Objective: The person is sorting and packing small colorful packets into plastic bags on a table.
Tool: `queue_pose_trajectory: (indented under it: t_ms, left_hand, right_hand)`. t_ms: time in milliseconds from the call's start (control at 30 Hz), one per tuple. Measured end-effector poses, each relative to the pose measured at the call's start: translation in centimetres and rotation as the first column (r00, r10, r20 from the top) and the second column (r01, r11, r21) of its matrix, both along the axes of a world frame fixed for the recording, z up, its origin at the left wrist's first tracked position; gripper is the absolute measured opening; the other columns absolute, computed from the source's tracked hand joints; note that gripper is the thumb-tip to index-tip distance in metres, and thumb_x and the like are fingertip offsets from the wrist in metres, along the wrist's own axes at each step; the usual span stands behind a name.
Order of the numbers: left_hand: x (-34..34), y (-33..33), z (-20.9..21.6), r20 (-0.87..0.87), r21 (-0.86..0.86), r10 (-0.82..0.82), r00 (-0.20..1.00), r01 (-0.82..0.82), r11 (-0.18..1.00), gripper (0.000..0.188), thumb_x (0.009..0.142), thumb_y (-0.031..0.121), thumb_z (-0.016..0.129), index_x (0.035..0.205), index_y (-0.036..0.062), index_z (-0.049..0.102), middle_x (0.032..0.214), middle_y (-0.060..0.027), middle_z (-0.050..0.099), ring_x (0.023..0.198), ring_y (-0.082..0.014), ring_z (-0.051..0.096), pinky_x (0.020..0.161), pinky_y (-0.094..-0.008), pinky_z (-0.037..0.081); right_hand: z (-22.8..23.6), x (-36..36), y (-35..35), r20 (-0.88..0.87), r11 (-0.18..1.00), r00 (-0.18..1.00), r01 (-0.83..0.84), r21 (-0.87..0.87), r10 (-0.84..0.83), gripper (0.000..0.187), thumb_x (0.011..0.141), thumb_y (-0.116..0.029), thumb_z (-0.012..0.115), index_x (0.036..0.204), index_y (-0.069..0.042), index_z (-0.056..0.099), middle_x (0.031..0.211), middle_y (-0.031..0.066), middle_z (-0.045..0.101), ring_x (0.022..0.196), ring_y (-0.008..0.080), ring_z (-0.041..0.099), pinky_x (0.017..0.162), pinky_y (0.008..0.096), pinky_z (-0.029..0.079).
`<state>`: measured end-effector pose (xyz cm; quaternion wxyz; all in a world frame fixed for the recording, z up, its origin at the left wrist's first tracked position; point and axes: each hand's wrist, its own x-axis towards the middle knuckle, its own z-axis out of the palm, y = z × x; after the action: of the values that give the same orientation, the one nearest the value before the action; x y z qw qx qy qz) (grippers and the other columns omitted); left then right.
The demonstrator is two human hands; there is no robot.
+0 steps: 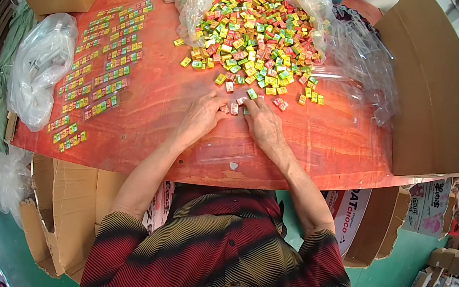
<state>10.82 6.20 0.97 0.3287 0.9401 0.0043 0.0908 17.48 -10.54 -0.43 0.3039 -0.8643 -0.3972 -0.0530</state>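
Both my hands are at the middle of the red table (326,141), just in front of a big heap of tiny yellow, green and red boxes (260,28). My left hand (203,116) has its fingers bent around a small pinkish box (224,108). Curled in from the other side, my right hand (265,126) pinches at a small box mostly hidden under its fingertips. Between the hands stands a pale box (235,109). A green box (251,94) lies just beyond my right fingers, and reddish boxes (280,103) lie to the right.
Clear packs of boxes in short rows (110,79) cover the table's left. A clear plastic sleeve (222,153) lies near the front edge. Crumpled plastic bags (42,72) sit at far left, and more clear plastic (368,63) lies right of the heap. A tall cardboard box (436,92) stands at right.
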Motion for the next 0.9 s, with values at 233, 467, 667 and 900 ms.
queue_pose_trajectory:
  t_ms: [233, 467, 667, 900]
  left_hand:
    - [-0.8, -0.2, 0.3, -0.021, -0.047, 0.068, 0.997, -0.069, 0.997, 0.027, 0.069, 0.009, 0.067, 0.094, 0.0033, 0.059, 0.086, -0.0139, 0.052, 0.081, -0.0317, 0.055, 0.070, -0.0402, 0.045]
    - [-1.9, 1.1, -1.0, -0.014, -0.107, 0.169, 0.986, -0.169, 0.980, 0.024, 0.069, 0.001, 0.066, 0.092, 0.0000, 0.058, 0.083, -0.0120, 0.050, 0.077, -0.0266, 0.056, 0.069, -0.0346, 0.045]
    - [-2.6, 2.6, 0.7, -0.014, -0.101, 0.182, 0.983, -0.183, 0.978, 0.021, 0.069, -0.002, 0.064, 0.090, -0.0007, 0.058, 0.083, -0.0094, 0.050, 0.079, -0.0221, 0.057, 0.070, -0.0315, 0.046]
    - [-1.4, 2.8, -0.9, 0.044, -0.240, -0.004, 0.999, 0.014, 0.971, 0.041, 0.068, 0.006, 0.067, 0.107, 0.0053, 0.053, 0.100, -0.0128, 0.050, 0.094, -0.0300, 0.052, 0.079, -0.0374, 0.043]
  right_hand:
    - [2.4, -0.3, 1.3, -0.012, 0.997, 0.997, 0.082, -0.002, -0.082, 0.020, 0.075, -0.004, 0.049, 0.094, -0.005, 0.055, 0.084, 0.0144, 0.054, 0.083, 0.0321, 0.056, 0.063, 0.0404, 0.047]
    - [0.3, 2.5, 8.4, 0.306, 1.000, 0.952, 0.000, 0.000, 0.000, 0.012, 0.070, -0.007, 0.051, 0.078, -0.004, 0.059, 0.083, 0.0107, 0.056, 0.083, 0.0287, 0.054, 0.069, 0.0386, 0.045]
    - [-0.2, 0.0, 7.2, 0.228, 0.977, 0.951, -0.215, 0.010, 0.207, 0.017, 0.070, -0.004, 0.052, 0.085, -0.005, 0.059, 0.085, 0.0104, 0.056, 0.083, 0.0284, 0.054, 0.072, 0.0367, 0.045]
    - [2.8, 0.8, -0.3, -0.074, 0.999, 0.997, 0.011, 0.043, -0.008, 0.027, 0.074, -0.003, 0.059, 0.101, -0.005, 0.057, 0.103, 0.0126, 0.056, 0.093, 0.0315, 0.055, 0.077, 0.0365, 0.046]
